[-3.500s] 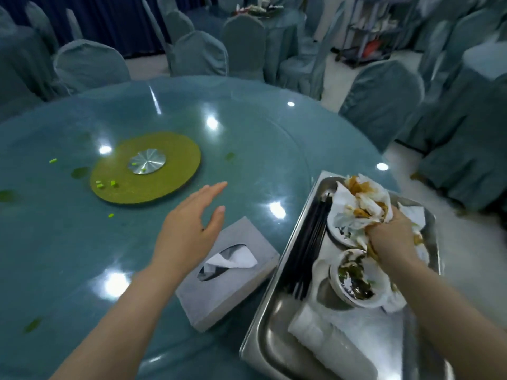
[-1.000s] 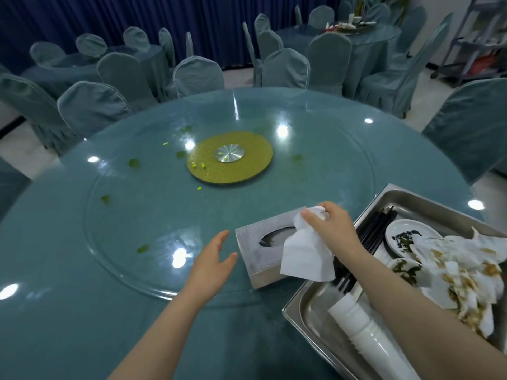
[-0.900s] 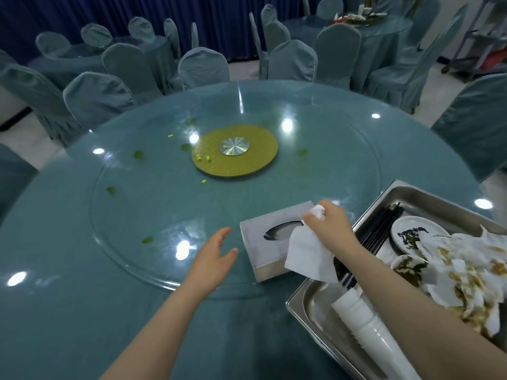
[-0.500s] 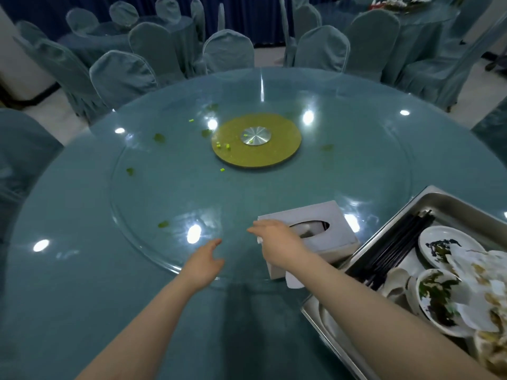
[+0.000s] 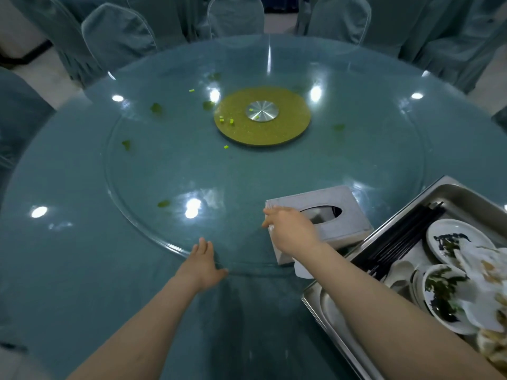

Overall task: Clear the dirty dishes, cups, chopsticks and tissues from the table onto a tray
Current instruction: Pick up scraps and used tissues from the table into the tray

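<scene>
Head view: right hand (image 5: pixel 290 234) clutches a white paper tissue (image 5: pixel 301 268) beside the grey tissue box (image 5: pixel 323 218); left hand (image 5: pixel 201 266) rests flat, fingers apart. Steel tray (image 5: pixel 323 305) of dirty dishes sits at four o'clock. Best wipe scraps toward it.

grey tissue box (image 5: pixel 329 215) on glass turntable (image 5: pixel 164 171); green scraps (image 5: pixel 156 107) near the yellow hub (image 5: pixel 262 116).
</scene>
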Demonstrator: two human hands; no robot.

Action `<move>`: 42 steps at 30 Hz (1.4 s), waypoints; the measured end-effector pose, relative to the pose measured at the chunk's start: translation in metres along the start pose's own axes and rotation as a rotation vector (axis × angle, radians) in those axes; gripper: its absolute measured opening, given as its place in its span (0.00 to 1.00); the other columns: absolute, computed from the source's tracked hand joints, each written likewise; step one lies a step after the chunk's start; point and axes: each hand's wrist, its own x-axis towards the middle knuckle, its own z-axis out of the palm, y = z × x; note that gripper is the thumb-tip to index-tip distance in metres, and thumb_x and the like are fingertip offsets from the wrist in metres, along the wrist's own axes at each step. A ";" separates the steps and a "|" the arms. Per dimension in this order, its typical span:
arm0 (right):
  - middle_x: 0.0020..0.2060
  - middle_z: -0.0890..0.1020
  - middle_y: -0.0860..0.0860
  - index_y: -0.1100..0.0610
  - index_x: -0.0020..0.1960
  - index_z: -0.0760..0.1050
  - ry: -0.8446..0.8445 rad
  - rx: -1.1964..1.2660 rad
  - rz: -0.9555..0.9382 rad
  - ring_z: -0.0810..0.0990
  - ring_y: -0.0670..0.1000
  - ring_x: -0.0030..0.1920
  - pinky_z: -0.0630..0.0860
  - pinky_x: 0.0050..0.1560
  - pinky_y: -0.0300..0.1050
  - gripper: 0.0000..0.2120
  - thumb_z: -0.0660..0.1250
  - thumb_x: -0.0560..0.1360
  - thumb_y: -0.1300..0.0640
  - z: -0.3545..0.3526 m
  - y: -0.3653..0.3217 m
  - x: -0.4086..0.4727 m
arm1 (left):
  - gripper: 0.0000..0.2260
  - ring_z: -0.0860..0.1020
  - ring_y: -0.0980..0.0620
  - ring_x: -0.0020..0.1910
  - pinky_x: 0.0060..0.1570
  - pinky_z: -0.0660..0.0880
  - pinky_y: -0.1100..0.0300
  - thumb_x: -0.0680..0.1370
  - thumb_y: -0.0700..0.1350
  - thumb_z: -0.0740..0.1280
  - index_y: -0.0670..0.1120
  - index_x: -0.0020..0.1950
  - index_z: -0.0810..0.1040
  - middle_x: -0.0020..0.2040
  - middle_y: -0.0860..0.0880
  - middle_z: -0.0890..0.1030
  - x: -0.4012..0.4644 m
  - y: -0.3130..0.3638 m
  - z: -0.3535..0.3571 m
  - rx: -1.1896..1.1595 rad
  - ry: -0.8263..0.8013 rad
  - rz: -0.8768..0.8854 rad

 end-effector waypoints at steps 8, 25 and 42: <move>0.60 0.79 0.54 0.53 0.66 0.71 0.195 0.285 0.204 0.75 0.59 0.61 0.71 0.56 0.49 0.17 0.54 0.80 0.61 -0.020 0.015 0.000 | 0.43 0.47 0.43 0.77 0.74 0.53 0.51 0.75 0.60 0.63 0.38 0.77 0.43 0.78 0.41 0.40 -0.003 0.036 0.005 0.017 -0.030 0.025; 0.47 0.74 0.49 0.55 0.54 0.75 0.405 0.644 0.230 0.70 0.49 0.50 0.63 0.48 0.41 0.19 0.48 0.76 0.51 0.000 0.025 -0.019 | 0.31 0.52 0.54 0.76 0.73 0.51 0.59 0.79 0.51 0.63 0.48 0.78 0.52 0.79 0.51 0.46 -0.008 0.053 -0.001 -0.508 0.137 0.226; 0.42 0.80 0.48 0.54 0.46 0.78 0.346 0.721 0.425 0.77 0.49 0.44 0.69 0.37 0.36 0.10 0.62 0.71 0.66 0.045 0.046 0.039 | 0.44 0.50 0.50 0.77 0.73 0.50 0.58 0.71 0.52 0.73 0.43 0.78 0.50 0.79 0.45 0.48 0.036 -0.018 -0.020 -0.291 0.262 -0.001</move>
